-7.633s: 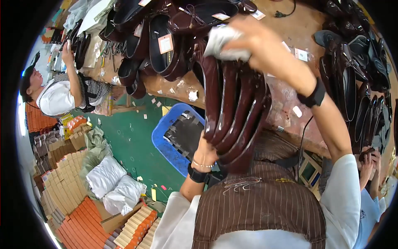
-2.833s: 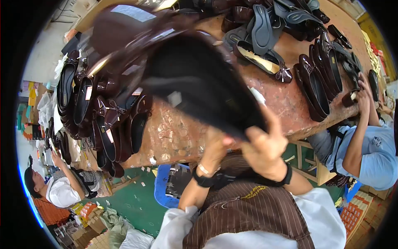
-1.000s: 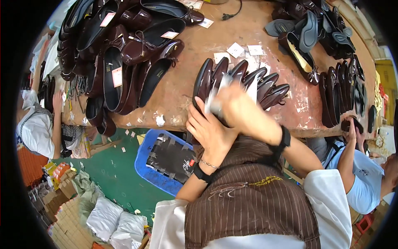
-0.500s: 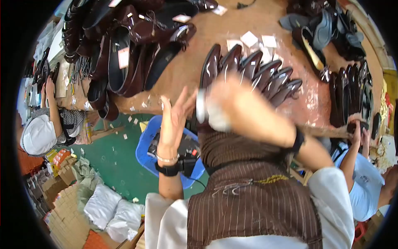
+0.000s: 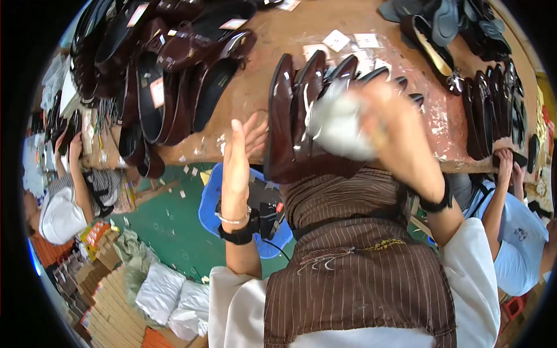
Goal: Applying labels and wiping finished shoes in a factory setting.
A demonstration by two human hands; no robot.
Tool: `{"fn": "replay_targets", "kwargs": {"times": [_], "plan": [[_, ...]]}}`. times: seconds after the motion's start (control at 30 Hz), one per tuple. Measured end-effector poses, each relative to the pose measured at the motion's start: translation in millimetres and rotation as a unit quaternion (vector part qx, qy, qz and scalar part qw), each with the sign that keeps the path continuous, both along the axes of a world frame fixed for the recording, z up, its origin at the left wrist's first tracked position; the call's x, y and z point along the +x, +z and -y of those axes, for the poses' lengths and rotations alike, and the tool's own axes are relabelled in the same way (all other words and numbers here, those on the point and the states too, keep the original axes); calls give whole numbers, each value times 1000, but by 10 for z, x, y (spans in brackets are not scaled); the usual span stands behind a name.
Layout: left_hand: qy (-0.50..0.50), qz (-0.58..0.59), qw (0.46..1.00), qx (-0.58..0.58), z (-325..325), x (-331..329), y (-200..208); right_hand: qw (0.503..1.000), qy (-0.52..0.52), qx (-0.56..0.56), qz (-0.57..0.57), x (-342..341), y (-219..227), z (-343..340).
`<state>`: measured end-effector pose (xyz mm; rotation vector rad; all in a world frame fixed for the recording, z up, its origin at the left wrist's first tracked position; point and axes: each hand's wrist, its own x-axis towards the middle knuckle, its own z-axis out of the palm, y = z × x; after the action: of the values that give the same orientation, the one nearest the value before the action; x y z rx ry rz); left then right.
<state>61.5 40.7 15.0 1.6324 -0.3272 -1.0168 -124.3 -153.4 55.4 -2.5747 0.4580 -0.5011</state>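
Note:
Several glossy dark-brown leather shoes [image 5: 278, 119] stand side by side in a row on the workbench, toes pointing away from me. My right hand [image 5: 397, 122] is over the middle of this row, smeared by motion. In it is a white, soft-looking wad [image 5: 341, 124], perhaps cloth; it overlaps the shoes and hides parts of them. My left hand [image 5: 241, 156] is open, fingers stretched, upright just left of the row's leftmost shoe. Whether it touches that shoe I cannot tell.
More brown shoes [image 5: 165, 87] with paper tags are piled at left on the bench [image 5: 255, 87]. Grey insoles [image 5: 444, 29] and another shoe row [image 5: 493, 110] are at right. A blue tub [image 5: 210, 203] stands below the bench edge. Co-workers [image 5: 61, 214] are on both sides.
My right hand with the white wad has swept from the leftmost shoes rightward across the row. My left hand stays open beside the row. The whole view has shifted slightly.

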Motion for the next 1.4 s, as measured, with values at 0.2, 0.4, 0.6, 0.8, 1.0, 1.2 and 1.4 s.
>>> {"fn": "replay_targets", "kwargs": {"times": [0.2, 0.4, 0.6, 0.8, 1.0, 1.2, 1.4], "plan": [[-41, 261, 955, 132, 353, -323, 162, 963, 173, 166, -124, -217, 18, -485], [-134, 416, 883, 171, 501, -786, 170, 908, -374, 147, 114, -970, -486, 404], [-170, 598, 757, 202, 718, -1100, -17, 980, -178, -58, 63, -727, -706, -95], [-173, 580, 736, 302, 730, -1087, -130, 928, -66, 345, 127, -982, -570, -58], [-128, 641, 710, 262, 766, -1221, 61, 849, -405, 212, 265, -1105, -567, 622], [-113, 582, 764, 255, 793, -1196, 174, 872, -323, 237, 283, -1024, -709, 552], [-140, 686, 671, 242, 693, -1092, -78, 864, -317, 266, 287, -1142, -668, 731]]}}
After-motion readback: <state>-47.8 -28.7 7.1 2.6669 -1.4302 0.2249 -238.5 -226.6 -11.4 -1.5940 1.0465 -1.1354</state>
